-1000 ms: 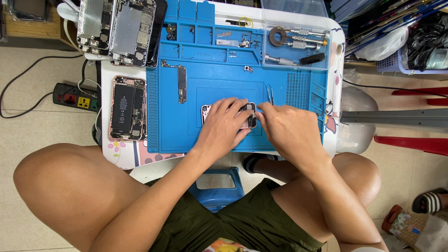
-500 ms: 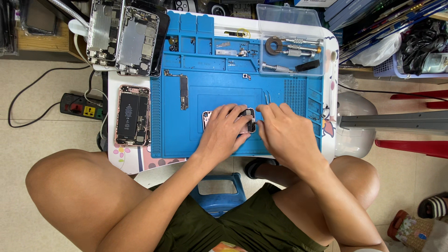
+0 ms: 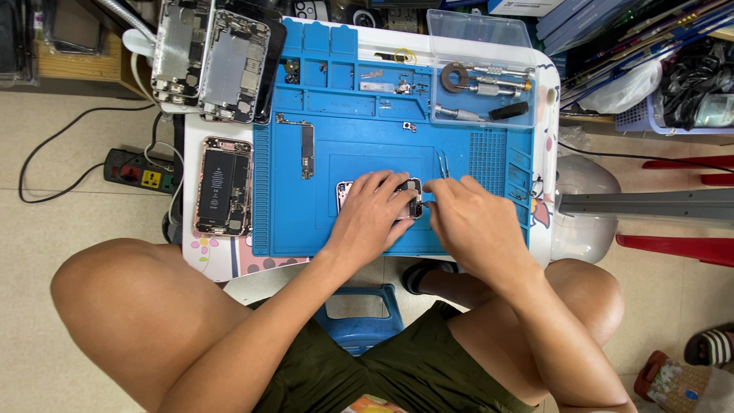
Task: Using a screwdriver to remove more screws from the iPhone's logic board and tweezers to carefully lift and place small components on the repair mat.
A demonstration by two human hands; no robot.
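Observation:
A small opened phone body lies on the blue repair mat, mostly covered by my hands. My left hand presses down on it, fingers curled over its top. My right hand comes in from the right, its fingertips pinched at the phone's right edge; I cannot tell whether a tool or part is between them. Thin metal tweezers lie on the mat just above my right hand.
A logic board strip lies on the mat's left side. An opened phone rests left of the mat, two more phone shells at the top left. A clear tray holds screwdrivers. A power strip sits on the floor.
The view has shifted slightly, so the table sits lower and further right in frame. Both hands stay on the small phone with only slight finger movement.

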